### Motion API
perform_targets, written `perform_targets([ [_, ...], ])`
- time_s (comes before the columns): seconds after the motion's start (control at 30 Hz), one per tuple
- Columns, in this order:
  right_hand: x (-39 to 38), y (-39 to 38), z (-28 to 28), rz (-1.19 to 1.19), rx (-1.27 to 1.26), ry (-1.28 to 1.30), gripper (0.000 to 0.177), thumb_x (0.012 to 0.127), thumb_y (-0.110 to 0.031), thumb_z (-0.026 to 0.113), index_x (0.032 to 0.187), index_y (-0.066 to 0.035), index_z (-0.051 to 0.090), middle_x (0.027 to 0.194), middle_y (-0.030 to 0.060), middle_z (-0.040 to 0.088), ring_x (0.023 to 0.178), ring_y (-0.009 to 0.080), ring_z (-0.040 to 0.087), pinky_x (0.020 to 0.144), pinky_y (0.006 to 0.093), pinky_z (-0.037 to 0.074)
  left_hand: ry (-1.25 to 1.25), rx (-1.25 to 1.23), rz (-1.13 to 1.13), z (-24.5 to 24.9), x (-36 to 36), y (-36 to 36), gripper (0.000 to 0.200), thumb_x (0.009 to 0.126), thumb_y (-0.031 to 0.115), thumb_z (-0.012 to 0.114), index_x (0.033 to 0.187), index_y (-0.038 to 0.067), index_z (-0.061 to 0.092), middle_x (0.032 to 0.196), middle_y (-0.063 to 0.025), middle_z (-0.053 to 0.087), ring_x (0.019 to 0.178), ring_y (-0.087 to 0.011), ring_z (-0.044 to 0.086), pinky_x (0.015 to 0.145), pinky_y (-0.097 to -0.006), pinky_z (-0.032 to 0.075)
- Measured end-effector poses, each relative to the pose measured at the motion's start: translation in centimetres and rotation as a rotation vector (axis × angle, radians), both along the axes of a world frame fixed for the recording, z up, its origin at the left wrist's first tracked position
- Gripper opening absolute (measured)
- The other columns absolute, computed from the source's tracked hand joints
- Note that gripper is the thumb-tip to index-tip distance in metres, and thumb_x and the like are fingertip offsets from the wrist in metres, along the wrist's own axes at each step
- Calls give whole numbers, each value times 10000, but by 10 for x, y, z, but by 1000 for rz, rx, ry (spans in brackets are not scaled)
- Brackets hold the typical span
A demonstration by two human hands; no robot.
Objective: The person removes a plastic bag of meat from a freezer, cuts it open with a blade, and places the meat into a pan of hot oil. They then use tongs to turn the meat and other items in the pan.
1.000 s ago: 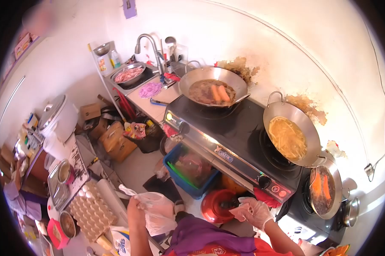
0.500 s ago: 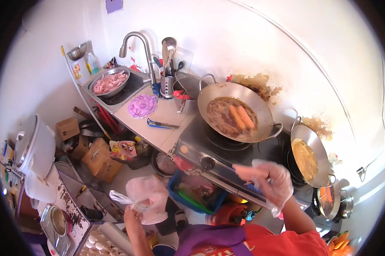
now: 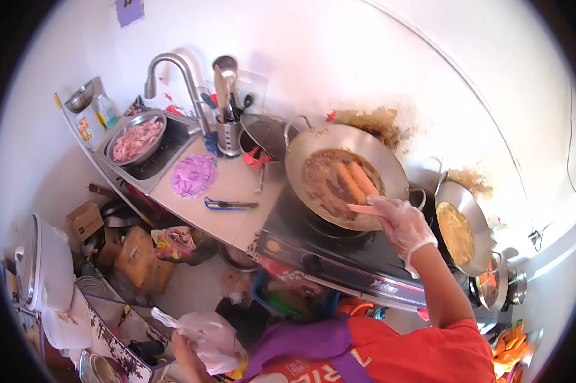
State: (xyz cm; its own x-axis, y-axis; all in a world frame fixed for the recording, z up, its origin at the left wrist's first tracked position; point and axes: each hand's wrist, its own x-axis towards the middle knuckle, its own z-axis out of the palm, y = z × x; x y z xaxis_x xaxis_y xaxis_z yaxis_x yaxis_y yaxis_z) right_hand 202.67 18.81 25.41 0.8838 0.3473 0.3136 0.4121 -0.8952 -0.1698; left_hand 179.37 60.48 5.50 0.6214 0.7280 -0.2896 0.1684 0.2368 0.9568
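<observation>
My right hand (image 3: 404, 225), in a clear plastic glove, grips one pinkish-orange sausage (image 3: 363, 209) over the near right rim of the large wok (image 3: 385, 148). Bubbling brown oil (image 3: 320, 182) fills the bottom of the wok, and two more sausages (image 3: 355, 181) lie side by side in it. Down at the lower left, my left hand (image 3: 184, 350) is closed on the gathered top of a translucent pink plastic bag (image 3: 213, 345). What the bag contains cannot be made out clearly.
A second wok (image 3: 482, 214) with yellowish oil sits right on the stove (image 3: 339, 271). The counter holds a box cutter (image 3: 230, 205), a purple plastic bag (image 3: 193, 176) and a utensil holder (image 3: 228, 138). A bowl of raw meat (image 3: 137, 139) stands in the sink (image 3: 167, 159).
My right hand has moved up and left with the sausage, from in front of the stove to over the wok. My left hand and the bag have shifted lower in view.
</observation>
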Motion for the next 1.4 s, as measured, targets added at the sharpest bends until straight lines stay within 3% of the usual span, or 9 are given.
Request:
perform_targets([
  [0.47, 18, 0, 10, -141, 289, 381, 268, 896, -36, 569, 1103, -136, 707, 1077, 154, 680, 868, 351, 661, 757, 387, 511, -411, -238, -86, 53, 119, 49, 220, 958, 127, 423, 1134, 39, 521, 771, 73, 440, 614, -12, 347, 569, -176, 327],
  [0.63, 36, 12, -19, -74, 100, 280, 246, 905, -60, 580, 1107, -129, 704, 1071, 133, 679, 863, 337, 658, 780, 365, 510, -410, -310, -211, 75, 187, 86, 272, 950, 133, 427, 1185, 22, 507, 791, 69, 454, 630, -9, 358, 582, -178, 327],
  [0.83, 51, 60, -7, -466, -16, 485, 177, 765, -61, 674, 932, -106, 713, 974, 150, 686, 907, 349, 649, 763, 394, 524, -264, -259, -295, 111, 242, 134, 261, 922, 116, 417, 1133, 9, 527, 811, 55, 476, 649, -24, 370, 598, -181, 327],
  [1.0, 57, 77, -8, -653, -254, 191, 116, 769, -64, 652, 868, -102, 702, 883, 146, 657, 823, 336, 651, 724, 391, 528, -365, -196, -644, 124, 279, 210, 158, 887, 88, 412, 985, 20, 516, 782, 55, 421, 629, -30, 334, 567, -172, 289],
  [1.03, 51, 77, -5, -615, 110, 133, 103, 789, -54, 644, 871, -90, 695, 915, 118, 657, 828, 316, 638, 744, 384, 519, -356, -104, -636, 127, 286, 217, 130, 883, 85, 413, 954, 27, 505, 788, 54, 413, 631, -26, 324, 564, -169, 271],
  [1.1, 36, 96, 19, -657, -24, 29, 74, 811, -59, 640, 865, -85, 683, 884, 99, 649, 851, 298, 625, 771, 375, 504, -343, 79, -605, 135, 296, 224, 78, 875, 79, 417, 894, 40, 482, 799, 52, 397, 634, -19, 304, 558, -161, 235],
  [1.2, 14, 118, 40, -668, -82, -87, 73, 812, -60, 652, 874, -99, 657, 878, 84, 646, 873, 291, 619, 779, 383, 501, -644, -332, -961, 133, 322, 246, 271, 908, 150, 438, 1097, -3, 557, 952, -15, 555, 786, -61, 476, 708, -189, 382],
  [1.3, -5, 121, 39, -546, -48, -173, 159, 809, -76, 662, 960, -120, 683, 913, 72, 661, 883, 281, 630, 763, 383, 517, -392, 180, -425, 135, 347, 206, 292, 901, 171, 445, 1099, -21, 541, 1024, -66, 568, 920, -144, 533, 821, -249, 425],
  [1.4, -23, 151, 44, -240, 55, -224, 162, 774, -53, 683, 929, -98, 678, 931, 63, 681, 875, 282, 641, 759, 397, 515, -391, 778, -757, 124, 377, 215, 339, 893, 185, 489, 1139, -42, 541, 1079, -114, 567, 1027, -222, 535, 924, -325, 422],
])
